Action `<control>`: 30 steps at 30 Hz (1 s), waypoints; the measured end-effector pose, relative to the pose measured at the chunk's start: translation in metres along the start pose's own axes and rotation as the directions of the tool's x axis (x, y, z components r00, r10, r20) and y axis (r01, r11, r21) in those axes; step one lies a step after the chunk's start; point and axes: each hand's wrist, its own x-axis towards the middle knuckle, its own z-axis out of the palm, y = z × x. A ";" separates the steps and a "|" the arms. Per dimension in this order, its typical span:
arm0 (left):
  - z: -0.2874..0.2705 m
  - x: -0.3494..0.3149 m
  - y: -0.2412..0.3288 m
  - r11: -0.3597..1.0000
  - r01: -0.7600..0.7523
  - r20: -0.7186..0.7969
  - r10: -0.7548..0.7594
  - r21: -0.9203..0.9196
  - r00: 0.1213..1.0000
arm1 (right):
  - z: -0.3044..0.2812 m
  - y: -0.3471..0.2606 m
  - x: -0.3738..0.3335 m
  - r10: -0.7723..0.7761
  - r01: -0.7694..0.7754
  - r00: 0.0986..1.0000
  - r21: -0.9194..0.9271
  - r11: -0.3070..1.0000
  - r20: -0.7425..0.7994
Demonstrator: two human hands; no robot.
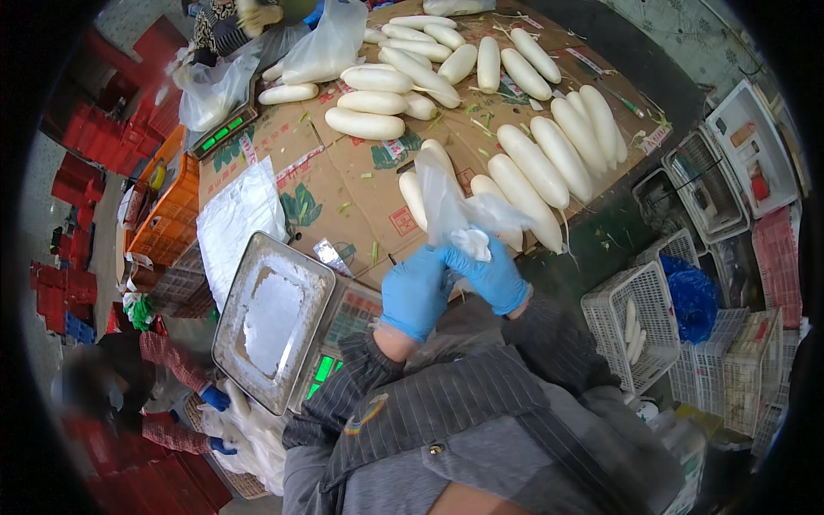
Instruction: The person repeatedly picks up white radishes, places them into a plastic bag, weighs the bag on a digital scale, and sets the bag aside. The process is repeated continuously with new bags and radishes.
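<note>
Both my hands wear blue gloves and meet just in front of my body, at the near edge of the cardboard-covered table. My left hand (414, 293) is closed with its fingertips against my right hand (491, 276). Between them they grip a see-through plastic bag (446, 204), whose loose part stands up and spreads away from me. A bunched white piece (472, 244) shows at my right fingers; whether it is part of the bag I cannot tell. Just beyond the bag lie white radishes (412, 199), partly hidden by it. More white radishes (530, 163) lie in a row to the right.
At left stands a scale with a metal pan (273, 330); white sheets (245, 215) lie beyond it. More radishes (373, 101) and a second scale (225, 133) are farther off. White crates (631, 322) stand at right. Co-workers are at far left (163, 386) and top left (232, 26).
</note>
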 end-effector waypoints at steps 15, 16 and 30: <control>-0.009 -0.035 -0.005 0.999 0.012 0.090 -0.008 -0.048 0.996 | -0.015 0.003 -0.062 0.471 -0.487 0.864 0.055 0.872 0.178; -0.014 -0.037 -0.013 0.998 0.053 0.101 -0.051 -0.018 0.994 | -0.014 0.009 -0.061 0.455 -0.462 0.886 0.067 0.884 0.092; -0.030 -0.046 -0.038 0.996 0.090 -0.046 -0.090 -0.002 0.995 | 0.013 0.013 -0.053 0.311 -0.290 0.902 -0.115 0.950 0.298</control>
